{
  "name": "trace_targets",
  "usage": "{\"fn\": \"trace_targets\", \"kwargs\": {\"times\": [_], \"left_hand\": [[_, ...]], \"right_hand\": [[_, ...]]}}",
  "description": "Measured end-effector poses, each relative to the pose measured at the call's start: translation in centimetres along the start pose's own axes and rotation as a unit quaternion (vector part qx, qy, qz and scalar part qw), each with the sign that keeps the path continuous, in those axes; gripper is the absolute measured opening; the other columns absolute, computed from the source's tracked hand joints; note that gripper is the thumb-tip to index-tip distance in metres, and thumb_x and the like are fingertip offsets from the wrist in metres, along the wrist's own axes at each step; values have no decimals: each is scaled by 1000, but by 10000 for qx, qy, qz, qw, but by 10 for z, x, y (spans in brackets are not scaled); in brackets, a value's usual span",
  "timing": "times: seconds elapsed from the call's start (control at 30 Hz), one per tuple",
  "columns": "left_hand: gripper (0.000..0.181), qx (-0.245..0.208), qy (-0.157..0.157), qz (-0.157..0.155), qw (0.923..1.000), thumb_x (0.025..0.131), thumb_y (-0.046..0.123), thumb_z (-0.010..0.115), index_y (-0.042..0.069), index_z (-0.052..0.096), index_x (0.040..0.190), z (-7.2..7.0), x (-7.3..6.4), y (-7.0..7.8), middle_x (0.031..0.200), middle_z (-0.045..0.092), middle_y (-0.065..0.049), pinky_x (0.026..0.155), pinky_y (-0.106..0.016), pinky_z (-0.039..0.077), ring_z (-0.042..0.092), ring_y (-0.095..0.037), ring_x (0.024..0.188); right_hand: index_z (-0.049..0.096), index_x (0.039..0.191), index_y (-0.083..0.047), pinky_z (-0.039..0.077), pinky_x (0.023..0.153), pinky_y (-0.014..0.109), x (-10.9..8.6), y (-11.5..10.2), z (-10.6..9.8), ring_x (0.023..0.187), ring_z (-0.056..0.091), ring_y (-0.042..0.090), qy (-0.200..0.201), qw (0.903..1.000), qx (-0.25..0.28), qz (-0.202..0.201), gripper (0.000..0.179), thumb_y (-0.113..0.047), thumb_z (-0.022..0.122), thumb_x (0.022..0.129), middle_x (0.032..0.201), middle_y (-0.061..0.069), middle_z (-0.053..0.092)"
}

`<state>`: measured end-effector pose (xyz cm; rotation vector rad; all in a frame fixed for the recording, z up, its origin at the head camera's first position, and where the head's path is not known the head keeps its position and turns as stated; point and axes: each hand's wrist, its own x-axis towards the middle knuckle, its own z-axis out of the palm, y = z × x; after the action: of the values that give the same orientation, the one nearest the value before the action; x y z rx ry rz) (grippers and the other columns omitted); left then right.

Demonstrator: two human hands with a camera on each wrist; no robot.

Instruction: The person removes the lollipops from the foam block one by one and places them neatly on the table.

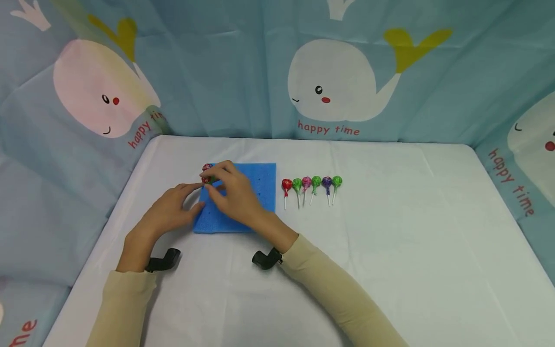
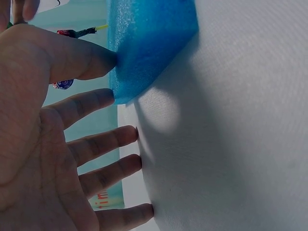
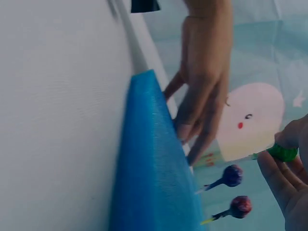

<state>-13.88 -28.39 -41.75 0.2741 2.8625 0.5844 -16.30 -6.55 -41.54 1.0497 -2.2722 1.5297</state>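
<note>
A blue foam block (image 1: 266, 193) lies on the table, with small holes in its top. My left hand (image 1: 171, 209) rests at its left side, fingers fairly straight; in the left wrist view the thumb (image 2: 84, 57) and index finger touch the foam. Over the block's far left part, my right hand (image 1: 238, 195) pinches a green lollipop (image 3: 284, 152) between thumb and fingers, its stick toward the foam. Two lollipops stand stuck in the block: a purple-blue one (image 3: 232, 175) and a dark red one (image 3: 240, 207). My right hand partly covers them in the head view.
To the right of the block, several lollipops lie in a row, among them a red one (image 1: 286, 184), a pink one (image 1: 307, 182) and a purple one (image 1: 326, 182). A white cloth (image 1: 416, 250) covers the table. Whale-print curtains (image 1: 243, 86) hang behind and at both sides.
</note>
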Motion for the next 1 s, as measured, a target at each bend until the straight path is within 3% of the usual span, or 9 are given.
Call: {"fn": "trace_targets", "kwargs": {"times": [0.23, 0.5, 0.73, 1.0], "left_hand": [[62, -57, -44, 37, 10000, 105, 31, 61, 6, 44, 159, 3, 0, -2, 160, 46, -30, 119, -75, 35, 42, -55, 148], [62, -7, 34, 75, 10000, 105, 32, 62, 8, 45, 159, 1, 0, -1, 160, 47, -29, 120, -74, 35, 43, -54, 148], [63, 32, -29, -58, 10000, 104, 34, 61, 9, 46, 159, 1, 1, 1, 161, 46, -30, 119, -76, 35, 41, -55, 149], [65, 44, -149, -77, 9998, 105, 38, 60, 10, 43, 161, 1, 2, 1, 162, 44, -30, 119, -77, 33, 39, -56, 149]], "right_hand": [[70, 126, -1, 58, 91, 11, -1, -7, -7, 107, 74, 22, 122, 9998, -15, 172, 26, -1, 68, 101, 123, 14, 62], [71, 125, -2, 60, 91, 15, -9, -12, -18, 106, 74, 20, 136, 9992, -377, 13, 25, -3, 69, 100, 121, 12, 61], [71, 127, -7, 65, 83, 33, -25, -7, -40, 103, 74, 18, 149, 9954, -940, 114, 28, -11, 73, 100, 119, 7, 66], [72, 122, -9, 64, 79, 32, -41, -6, -68, 99, 72, 18, 372, 9908, -1300, 110, 24, -14, 74, 99, 118, 5, 70]]}}
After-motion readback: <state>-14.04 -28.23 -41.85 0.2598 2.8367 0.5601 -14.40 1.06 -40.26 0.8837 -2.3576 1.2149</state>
